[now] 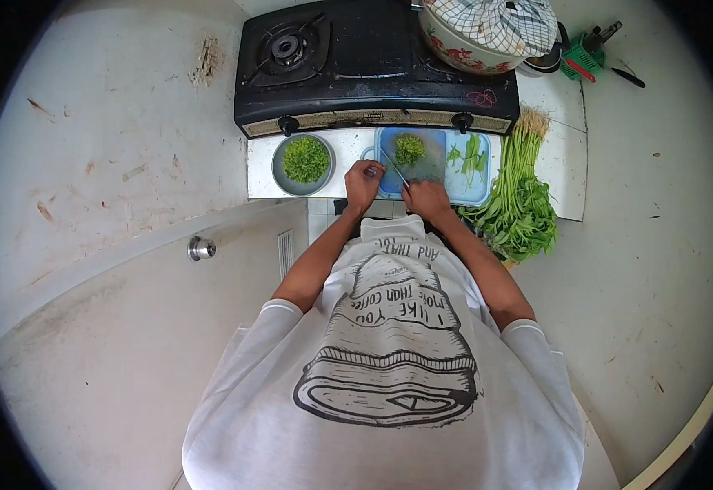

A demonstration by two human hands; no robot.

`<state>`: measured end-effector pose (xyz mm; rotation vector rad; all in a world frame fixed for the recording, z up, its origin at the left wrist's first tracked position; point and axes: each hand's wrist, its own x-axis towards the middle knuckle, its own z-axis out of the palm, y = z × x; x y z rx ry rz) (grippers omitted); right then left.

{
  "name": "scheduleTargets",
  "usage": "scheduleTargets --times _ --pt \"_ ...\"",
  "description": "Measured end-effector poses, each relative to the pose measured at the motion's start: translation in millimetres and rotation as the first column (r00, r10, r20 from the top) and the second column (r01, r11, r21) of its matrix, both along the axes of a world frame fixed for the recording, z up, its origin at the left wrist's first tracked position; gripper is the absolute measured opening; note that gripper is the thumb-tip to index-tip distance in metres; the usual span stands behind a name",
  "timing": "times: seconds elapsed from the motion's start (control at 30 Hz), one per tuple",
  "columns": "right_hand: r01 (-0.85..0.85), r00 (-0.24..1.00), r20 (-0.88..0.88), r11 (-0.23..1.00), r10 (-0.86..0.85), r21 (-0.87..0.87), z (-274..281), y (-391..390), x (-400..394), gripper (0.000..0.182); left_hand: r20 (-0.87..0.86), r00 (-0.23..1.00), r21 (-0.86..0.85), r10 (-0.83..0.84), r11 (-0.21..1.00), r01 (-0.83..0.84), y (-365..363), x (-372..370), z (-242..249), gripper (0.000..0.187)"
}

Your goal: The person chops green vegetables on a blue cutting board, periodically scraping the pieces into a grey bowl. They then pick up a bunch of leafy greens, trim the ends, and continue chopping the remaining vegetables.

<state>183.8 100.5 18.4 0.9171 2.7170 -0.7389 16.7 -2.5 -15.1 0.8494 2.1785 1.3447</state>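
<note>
My left hand (362, 181) rests at the near left edge of a blue cutting board (464, 192), fingers curled on a thin green stem that I can barely make out. My right hand (426, 198) grips a knife (395, 168) whose blade slants up-left over the board. A pile of chopped greens (409, 149) lies on the board's far part, and loose leaves (469, 159) lie on its right side.
A grey bowl (278, 167) holding chopped greens stands left of the board. A bundle of long leafy stalks (519, 192) lies on the right. Behind is a black gas stove (356, 61) with a floral pot (462, 53) under a checked cloth. A door with a knob (200, 247) is at lower left.
</note>
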Motion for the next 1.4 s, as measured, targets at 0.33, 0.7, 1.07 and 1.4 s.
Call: scheduleTargets --times 0.33,0.7,1.07,1.4 --pt "-0.051 0.999 -0.014 0.999 0.051 0.009 0 -6 -4 0.040 -0.147 0.982 -0.073 -0.119 0.991 0.109 1 -3 13 0.010" --pt "0.038 0.998 -0.039 0.998 -0.040 -0.040 -5 -1 3 0.041 -0.492 0.800 -0.156 -0.343 0.939 0.307 -2 -11 24 0.009" --pt "-0.024 0.998 -0.059 0.998 0.020 -0.064 5 0 7 0.040 -0.407 0.861 -0.090 -0.304 0.952 0.293 5 -11 15 0.004" --pt "-0.006 1.000 -0.013 0.998 0.005 -0.059 -5 0 -5 0.041 -0.343 0.904 -0.080 -0.257 0.966 0.244 6 -11 17 0.007"
